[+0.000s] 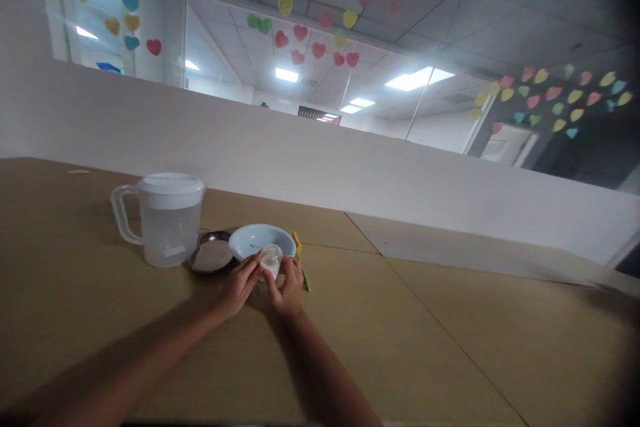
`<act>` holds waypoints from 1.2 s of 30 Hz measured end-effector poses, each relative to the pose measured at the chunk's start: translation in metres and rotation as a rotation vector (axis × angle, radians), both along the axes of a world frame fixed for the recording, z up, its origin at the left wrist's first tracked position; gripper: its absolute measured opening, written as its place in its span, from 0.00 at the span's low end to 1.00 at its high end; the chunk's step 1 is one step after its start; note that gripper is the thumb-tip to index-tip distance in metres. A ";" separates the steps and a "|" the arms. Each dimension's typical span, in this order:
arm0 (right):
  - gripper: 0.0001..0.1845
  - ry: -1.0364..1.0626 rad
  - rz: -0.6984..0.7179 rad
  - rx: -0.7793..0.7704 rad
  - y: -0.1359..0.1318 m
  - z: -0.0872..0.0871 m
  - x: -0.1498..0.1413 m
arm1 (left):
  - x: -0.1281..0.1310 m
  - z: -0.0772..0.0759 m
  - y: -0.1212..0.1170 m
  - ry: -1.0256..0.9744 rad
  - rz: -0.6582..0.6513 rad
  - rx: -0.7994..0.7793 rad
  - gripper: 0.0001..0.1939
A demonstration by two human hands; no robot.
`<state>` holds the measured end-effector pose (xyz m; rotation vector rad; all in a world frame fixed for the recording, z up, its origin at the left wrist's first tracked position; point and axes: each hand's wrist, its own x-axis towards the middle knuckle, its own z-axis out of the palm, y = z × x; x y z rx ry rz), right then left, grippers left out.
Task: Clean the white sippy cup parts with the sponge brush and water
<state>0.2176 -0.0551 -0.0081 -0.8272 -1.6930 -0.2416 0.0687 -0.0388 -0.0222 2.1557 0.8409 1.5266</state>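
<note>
Between my hands is a small white bottle with a clear domed cap (pixel 271 259), held just in front of a pale blue bowl (pixel 245 233). My left hand (pixel 241 285) has its fingers closed on the bottle's left side. On the other side, my right hand (pixel 288 284) grips it with thumb and fingers. Part of the bowl's near rim is hidden by the bottle and fingers. A thin object that I cannot make out shows inside the bowl. Just past my right hand lies a slim yellow and green tool (pixel 299 245), partly covered.
Left of the bowl sits a round dark metal dish (pixel 199 268) with a pale surface inside. A lidded translucent pitcher (pixel 171 227) stands beside it, handle to the left. The wooden table (pixel 380 333) meets a low white wall (pixel 280 153) with windows above.
</note>
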 end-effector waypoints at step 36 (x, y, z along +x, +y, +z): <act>0.22 0.097 0.053 -0.106 0.005 0.005 0.002 | -0.001 -0.011 0.000 0.128 0.152 0.195 0.29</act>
